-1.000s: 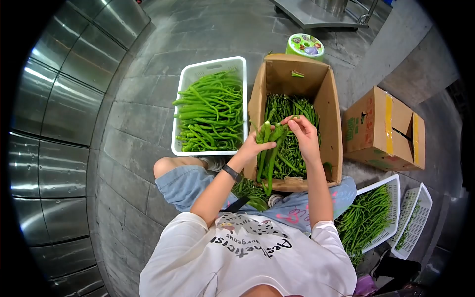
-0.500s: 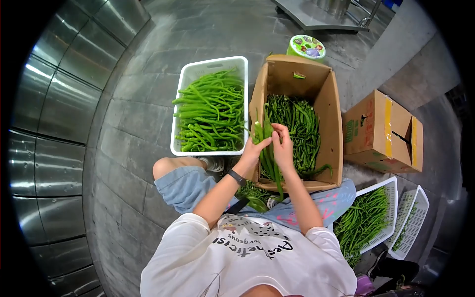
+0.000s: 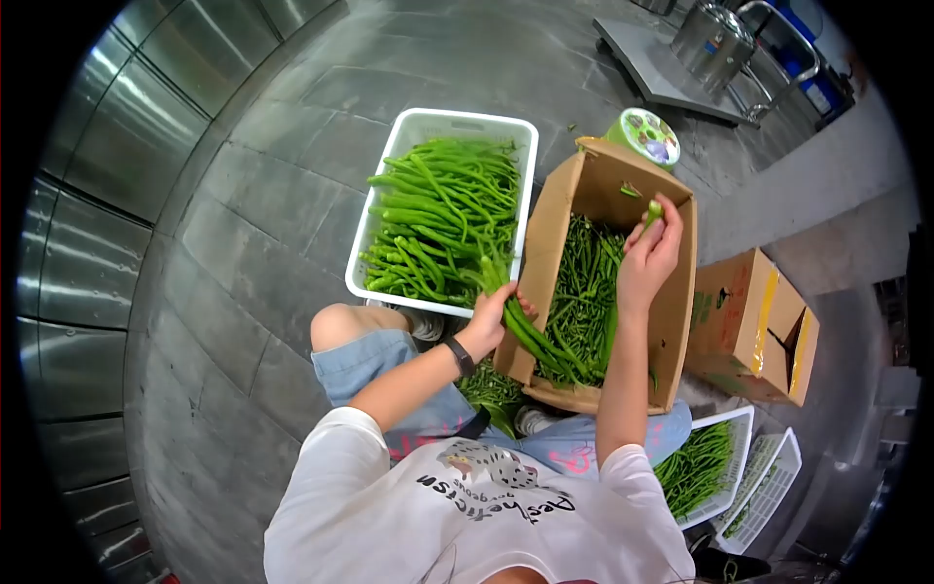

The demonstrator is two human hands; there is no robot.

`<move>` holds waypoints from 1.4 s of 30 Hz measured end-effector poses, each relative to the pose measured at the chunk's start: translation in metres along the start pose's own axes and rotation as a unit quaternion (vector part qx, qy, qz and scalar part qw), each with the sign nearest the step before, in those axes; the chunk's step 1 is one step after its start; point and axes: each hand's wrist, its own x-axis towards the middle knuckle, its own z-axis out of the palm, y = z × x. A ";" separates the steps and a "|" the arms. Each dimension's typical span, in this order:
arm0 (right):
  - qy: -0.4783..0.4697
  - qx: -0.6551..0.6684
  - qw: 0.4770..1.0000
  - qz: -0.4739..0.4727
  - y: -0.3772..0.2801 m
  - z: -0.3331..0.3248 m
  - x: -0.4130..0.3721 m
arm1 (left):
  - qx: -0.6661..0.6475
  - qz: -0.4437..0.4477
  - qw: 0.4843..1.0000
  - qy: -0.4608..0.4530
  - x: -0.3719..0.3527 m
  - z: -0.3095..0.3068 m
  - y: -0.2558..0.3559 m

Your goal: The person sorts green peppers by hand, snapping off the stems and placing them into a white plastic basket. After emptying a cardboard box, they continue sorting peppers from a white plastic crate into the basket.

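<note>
My left hand (image 3: pixel 496 313) is closed round a bunch of long green peppers (image 3: pixel 528 337), whose ends reach over the cardboard box (image 3: pixel 561 209). Raised over the box's right side, my right hand (image 3: pixel 652 255) has its fingers closed on a green pepper (image 3: pixel 653 210) with the stem end up. Many darker, thinner green peppers (image 3: pixel 587 277) fill the bottom of that box. To the left, a white basket (image 3: pixel 530 175) holds a heap of long, bright green peppers (image 3: pixel 438 209).
Behind the box stands a green round tub (image 3: pixel 644 138); a metal platform (image 3: pixel 647 73) with a steel pot (image 3: pixel 713 44) lies beyond. A taped carton (image 3: pixel 749 311) is at the right. White baskets (image 3: pixel 741 443) with green pods sit lower right.
My hands have parted: the right has moved up and right with a pepper, while the left keeps the bunch near the white basket. The view has shifted and turned slightly.
</note>
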 end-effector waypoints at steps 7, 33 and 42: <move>-0.137 -0.185 0.895 -0.383 -0.064 0.174 0.022 | -0.103 -0.030 0.992 0.072 0.009 -0.021 -0.014; -0.306 0.168 0.873 0.341 0.047 0.022 -0.076 | 0.093 0.027 0.985 -0.140 -0.031 0.010 0.027; -0.157 0.348 0.805 0.455 0.044 0.003 -0.098 | 0.119 0.016 0.977 -0.178 -0.044 0.026 0.025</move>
